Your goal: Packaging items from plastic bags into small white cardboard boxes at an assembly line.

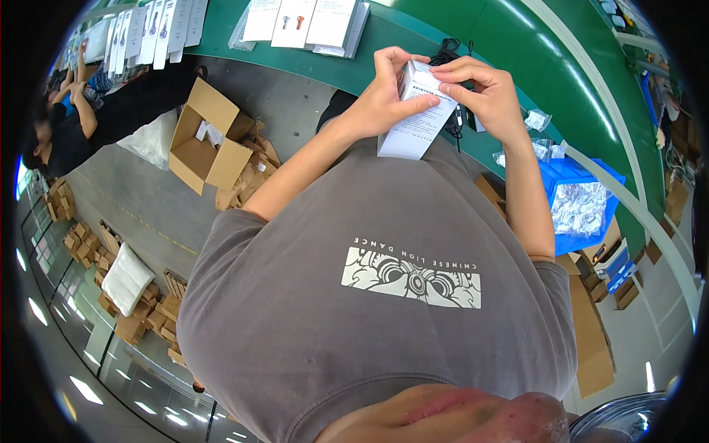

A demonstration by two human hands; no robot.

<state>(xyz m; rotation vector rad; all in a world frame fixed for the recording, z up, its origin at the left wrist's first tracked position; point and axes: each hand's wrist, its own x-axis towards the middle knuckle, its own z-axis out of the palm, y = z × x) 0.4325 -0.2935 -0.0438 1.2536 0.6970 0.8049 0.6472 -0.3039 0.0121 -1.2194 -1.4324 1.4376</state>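
Observation:
A white carton (415, 131) with fine print on its face is held upright, close to my chest at the near edge of the green table. My left hand (385, 94) is closed around its left side, with the thumb laid across the printed face. At the upper end, my right hand (484, 92) is closed on the top edge, its fingertips at the flap and the thumb on the face. Just behind the carton lies a bundle of black cables (446, 52), partly hidden by my right hand. What is inside the carton cannot be seen.
White boxes (306, 23) lie on the green table (399, 29), and more stand in a row (159, 33) at far left. To the right are small plastic bags (537, 119) and a blue bin (554, 235) of bagged parts. An open cardboard box (190, 151) and another person (118, 103) are left.

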